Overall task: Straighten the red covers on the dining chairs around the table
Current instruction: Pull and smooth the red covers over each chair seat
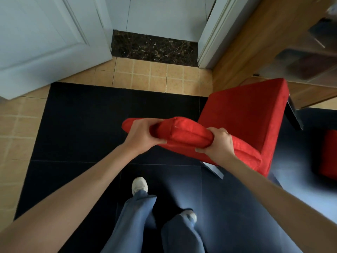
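Observation:
A dining chair in a red cover (pixel 244 114) stands at centre right, seen from above, its seat toward the table. Its padded backrest top (pixel 182 133) runs across the middle of the view. My left hand (pixel 142 134) grips the left end of the backrest cover, fingers curled over the fabric. My right hand (pixel 217 141) grips the cover further right along the same top edge, bunching the cloth. A dark chair leg (pixel 293 114) shows beyond the seat.
A wooden table (pixel 259 52) fills the upper right. A second red-covered chair (pixel 328 154) shows at the right edge. White door (pixel 45 42) and door frame stand ahead, with a dark marble threshold (pixel 155 45). My feet stand on dark floor tiles (pixel 91 125).

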Motion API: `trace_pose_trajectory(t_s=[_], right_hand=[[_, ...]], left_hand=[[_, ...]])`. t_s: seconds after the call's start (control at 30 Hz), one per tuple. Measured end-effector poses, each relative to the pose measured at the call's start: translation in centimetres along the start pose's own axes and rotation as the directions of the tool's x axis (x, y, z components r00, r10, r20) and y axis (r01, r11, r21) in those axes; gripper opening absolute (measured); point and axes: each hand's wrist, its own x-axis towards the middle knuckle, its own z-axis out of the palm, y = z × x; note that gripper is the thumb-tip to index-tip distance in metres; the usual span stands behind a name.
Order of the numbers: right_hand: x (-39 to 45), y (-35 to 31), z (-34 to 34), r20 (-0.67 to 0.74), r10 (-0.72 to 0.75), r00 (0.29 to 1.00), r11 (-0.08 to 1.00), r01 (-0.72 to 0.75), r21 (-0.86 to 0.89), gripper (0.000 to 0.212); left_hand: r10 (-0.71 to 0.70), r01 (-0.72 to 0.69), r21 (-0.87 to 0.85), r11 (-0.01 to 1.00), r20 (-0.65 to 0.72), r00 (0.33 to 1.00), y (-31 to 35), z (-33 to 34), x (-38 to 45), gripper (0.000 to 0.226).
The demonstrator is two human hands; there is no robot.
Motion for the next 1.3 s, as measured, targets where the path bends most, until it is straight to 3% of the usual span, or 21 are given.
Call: trace_pose_trajectory(t_s=[0.43, 0.77, 1.03, 1.3], right_hand=[[-7.3, -2.5, -2.1, -0.054, 0.066, 0.996, 0.989, -0.058, 0.133, 0.064], [-12.0, -7.5, -1.1, -0.183, 0.186, 0.965, 0.963, -0.142, 0.231, 0.060], [-15.1, -6.4, -2.1, -0.181, 0.266, 0.947, 0.945, -0.218, 0.245, 0.064], [-18.3, -3.7, -3.8, -0.134, 0.295, 0.946, 0.927, -0.250, 0.280, 0.064]], left_hand=[[0.096, -0.101, 0.107, 0.989, 0.048, 0.994, 4.6, -3.4, -4.1, 0.064], [0.177, -0.210, 0.174, 0.962, 0.183, 0.967, 6.3, -9.1, -4.9, 0.068], [0.255, -0.293, 0.144, 0.945, 0.236, 0.938, 8.4, -7.9, -6.9, 0.070], [0.144, -0.181, 0.147, 0.972, 0.232, 0.962, 9.0, -5.6, -9.2, 0.086]])
